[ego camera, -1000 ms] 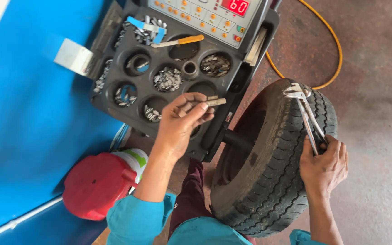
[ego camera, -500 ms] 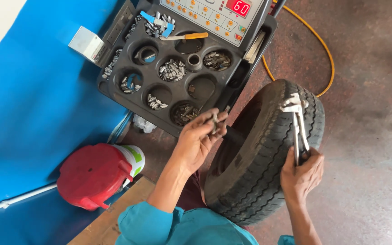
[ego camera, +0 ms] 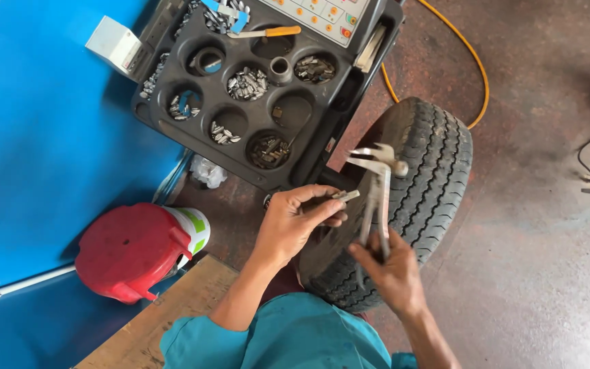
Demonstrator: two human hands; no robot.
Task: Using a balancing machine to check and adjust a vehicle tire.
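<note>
My left hand (ego camera: 293, 225) is curled nearly closed, pinching a small grey weight (ego camera: 345, 196) between thumb and fingertips just beside the tyre (ego camera: 426, 171). My right hand (ego camera: 392, 270) is wrapped tight around the handles of the metal pliers (ego camera: 377, 184), their hammer-like head up against the tread. The tyre stands upright beside the black tray (ego camera: 308, 147) of weights.
</note>
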